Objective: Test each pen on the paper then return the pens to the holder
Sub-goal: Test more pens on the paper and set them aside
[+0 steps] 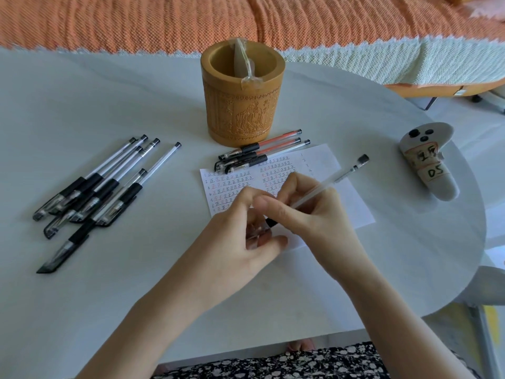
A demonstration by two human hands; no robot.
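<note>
Well left of the holder (243, 99), a heap of black-capped pens (95, 192) lies on the table (82, 105). Just in front of the holder, three more pens (262, 154) rest across the top edge of the paper (352, 203). Far right of the holder lies a grey gadget (429, 165).

In front of the holder, over the paper, the left hand (246, 236) curls its fingers round the tip end of a clear pen (328, 181). The right hand (308, 212) pinches its barrel.

The paper carries numbered rows of 正 in black and red. The gadget's label reads "DS".
</note>
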